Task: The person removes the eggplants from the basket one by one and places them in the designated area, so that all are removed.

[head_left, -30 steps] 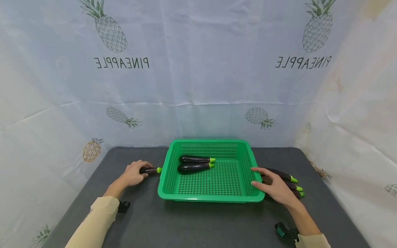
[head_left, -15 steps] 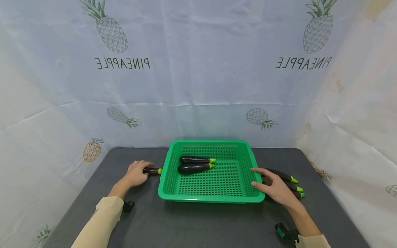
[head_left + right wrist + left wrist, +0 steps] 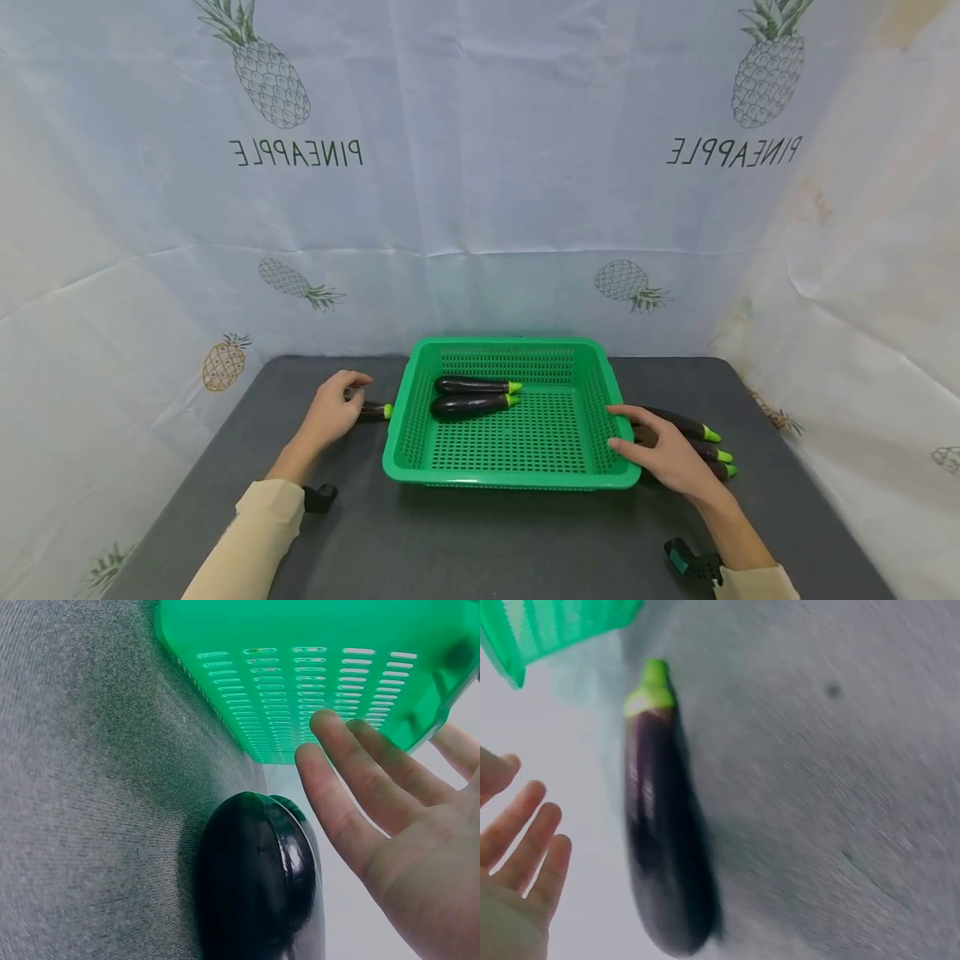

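Basket: green (image 3: 502,482), on dark table (image 3: 480,542); clock centre for all below, 12 = far side.
Inside basket: two eggplants, far one (image 3: 471,385) and near one (image 3: 468,406), side by side toward 10 o'clock, stems to 3.
Lone eggplant: (image 3: 373,412), on table at 9 o'clock outside basket, stem to 3, near the rim; its body partly behind left hand in head view.
Left hand: (image 3: 333,408), at 9 o'clock, beside lone eggplant; left wrist view shows it apart from it, fingers loosely straight, holding nothing.
Right hand: (image 3: 663,450), at 3 to 4 o'clock; thumb and forefinger spread wide at basket rim, other fingers straight by outer wall; firmness of contact, cannot tell.
Right group: three eggplants (image 3: 678,423), on table at 3 to 4 o'clock, stems to 4, partly hidden by right hand.
Backdrop: pineapple-print cloth (image 3: 480,183) at 12, mirrored lettering.
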A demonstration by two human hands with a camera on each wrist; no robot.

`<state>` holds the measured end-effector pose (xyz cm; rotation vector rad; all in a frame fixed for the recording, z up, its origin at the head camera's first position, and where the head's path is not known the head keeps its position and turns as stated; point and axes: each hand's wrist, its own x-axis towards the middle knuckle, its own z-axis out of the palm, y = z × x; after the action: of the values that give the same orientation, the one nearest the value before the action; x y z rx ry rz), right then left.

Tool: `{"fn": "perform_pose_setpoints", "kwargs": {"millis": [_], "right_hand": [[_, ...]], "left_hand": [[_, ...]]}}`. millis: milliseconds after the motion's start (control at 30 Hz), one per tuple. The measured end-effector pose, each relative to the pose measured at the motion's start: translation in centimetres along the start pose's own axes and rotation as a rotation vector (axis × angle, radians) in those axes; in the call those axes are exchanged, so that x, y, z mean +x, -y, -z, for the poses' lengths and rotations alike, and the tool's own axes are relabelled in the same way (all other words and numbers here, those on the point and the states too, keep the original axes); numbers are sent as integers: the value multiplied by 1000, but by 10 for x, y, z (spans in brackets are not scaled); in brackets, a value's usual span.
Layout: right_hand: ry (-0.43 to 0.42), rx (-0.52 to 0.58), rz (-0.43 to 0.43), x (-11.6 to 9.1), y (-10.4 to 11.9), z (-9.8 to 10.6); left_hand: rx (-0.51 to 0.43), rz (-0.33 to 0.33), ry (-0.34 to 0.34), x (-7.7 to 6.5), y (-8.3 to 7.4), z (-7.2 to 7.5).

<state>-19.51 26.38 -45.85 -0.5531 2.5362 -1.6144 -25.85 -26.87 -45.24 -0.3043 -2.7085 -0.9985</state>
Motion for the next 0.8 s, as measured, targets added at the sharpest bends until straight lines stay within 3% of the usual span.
{"fn": "perform_pose_setpoints", "kwargs": {"millis": [133, 333, 633, 800], "right_hand": [[-3, 2, -12, 0, 0, 0], [2, -1, 7, 0, 1, 0], [0, -8, 6, 0, 1, 0], [-5, 0, -10, 0, 1, 0]], "left_hand": [[-38, -54, -101, 2, -13, 1], [-59, -191, -229, 7, -33, 4], [-113, -392, -300, 13, -71, 5], [-118, -501, -292, 18, -93, 7]]}}
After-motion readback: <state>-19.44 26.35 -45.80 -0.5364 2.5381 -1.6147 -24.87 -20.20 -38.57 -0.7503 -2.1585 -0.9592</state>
